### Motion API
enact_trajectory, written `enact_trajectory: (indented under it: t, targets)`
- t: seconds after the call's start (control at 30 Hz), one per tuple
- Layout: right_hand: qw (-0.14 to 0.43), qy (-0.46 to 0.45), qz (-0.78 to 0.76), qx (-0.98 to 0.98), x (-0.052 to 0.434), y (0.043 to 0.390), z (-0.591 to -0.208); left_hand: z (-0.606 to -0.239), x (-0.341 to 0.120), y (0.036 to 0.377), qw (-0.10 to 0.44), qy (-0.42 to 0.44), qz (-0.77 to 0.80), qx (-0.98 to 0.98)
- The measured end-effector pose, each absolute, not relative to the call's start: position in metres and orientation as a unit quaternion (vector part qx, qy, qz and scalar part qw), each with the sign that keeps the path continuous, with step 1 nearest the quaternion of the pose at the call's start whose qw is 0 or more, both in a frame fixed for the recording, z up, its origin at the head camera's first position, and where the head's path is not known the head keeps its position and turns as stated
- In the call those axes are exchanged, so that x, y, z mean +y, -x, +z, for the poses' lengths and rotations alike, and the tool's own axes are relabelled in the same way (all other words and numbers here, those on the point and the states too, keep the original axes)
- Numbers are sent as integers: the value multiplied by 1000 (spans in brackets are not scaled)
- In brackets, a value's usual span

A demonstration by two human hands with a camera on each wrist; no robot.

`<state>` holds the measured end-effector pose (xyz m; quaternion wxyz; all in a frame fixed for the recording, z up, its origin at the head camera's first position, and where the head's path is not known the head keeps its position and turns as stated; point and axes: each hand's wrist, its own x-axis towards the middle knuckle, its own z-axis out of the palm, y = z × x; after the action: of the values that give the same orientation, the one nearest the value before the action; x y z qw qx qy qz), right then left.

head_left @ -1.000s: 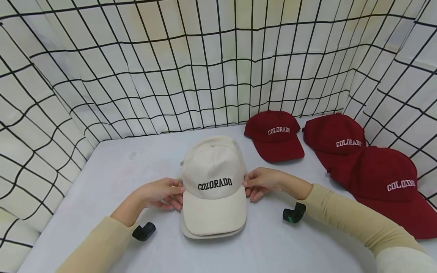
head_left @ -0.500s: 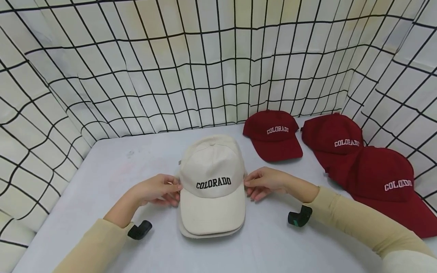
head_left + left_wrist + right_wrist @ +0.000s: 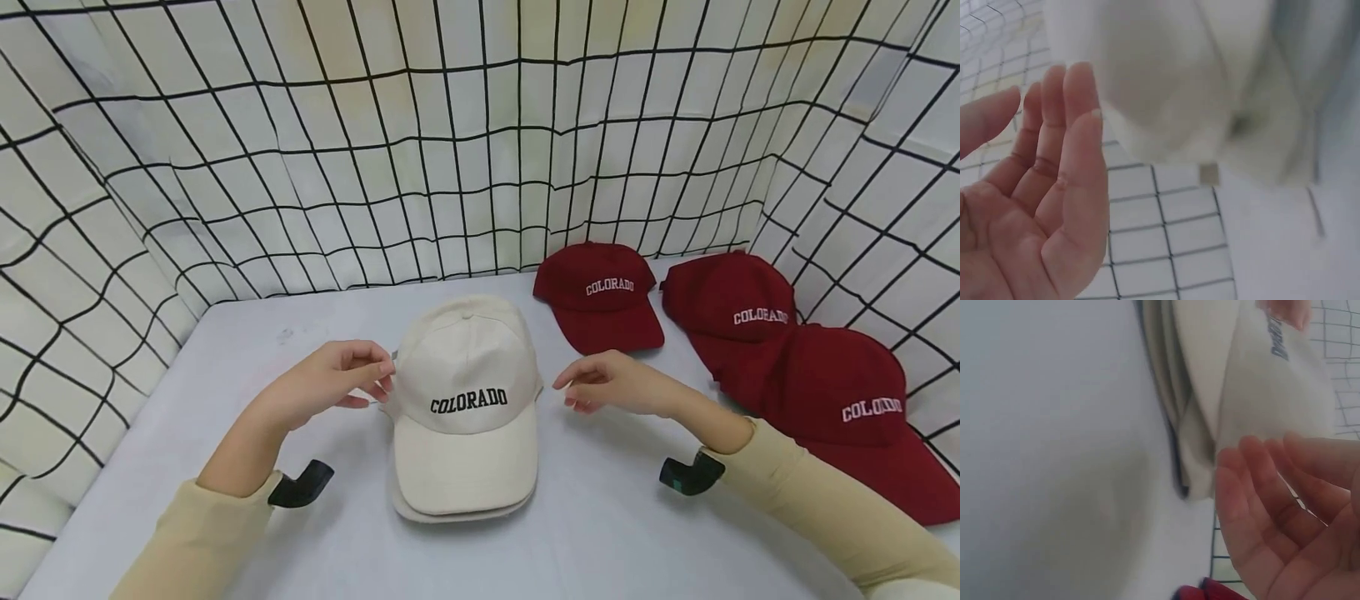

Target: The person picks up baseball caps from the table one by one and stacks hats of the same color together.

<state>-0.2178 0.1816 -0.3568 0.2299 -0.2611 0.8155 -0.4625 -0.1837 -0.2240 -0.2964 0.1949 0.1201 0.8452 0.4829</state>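
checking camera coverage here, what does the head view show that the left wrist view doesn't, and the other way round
Only the head view shows the dark red curved-brim fabric caps, the right hand, and the black COLORADO lettering on the upper cream fabric cap. Only the left wrist view shows the full palm of the left hand. Both share the left hand, cream cap fabric and the white backdrop with black grid lines.

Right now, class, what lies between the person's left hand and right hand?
In the head view, the stack of cream caps, its top one lettered COLORADO, lies between the left hand and the right hand.
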Motion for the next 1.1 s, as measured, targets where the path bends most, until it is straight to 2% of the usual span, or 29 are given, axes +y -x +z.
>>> enact_trajectory:
  t: [0.27, 0.53, 0.83, 1.1]
  targets:
    - [153, 270, -445, 840, 197, 212, -334, -276, -179, 184, 141, -165, 536, 816]
    - [121, 232, -473, 841, 217, 219, -323, -267, -112, 196, 115, -169, 621, 757]
    - [57, 170, -464, 868, 240, 232, -313, -277, -29, 208, 127, -103, 719, 676]
    - [26, 115, -466, 877, 259, 256, -322, -295, 21, 219, 144, -31, 762, 631]
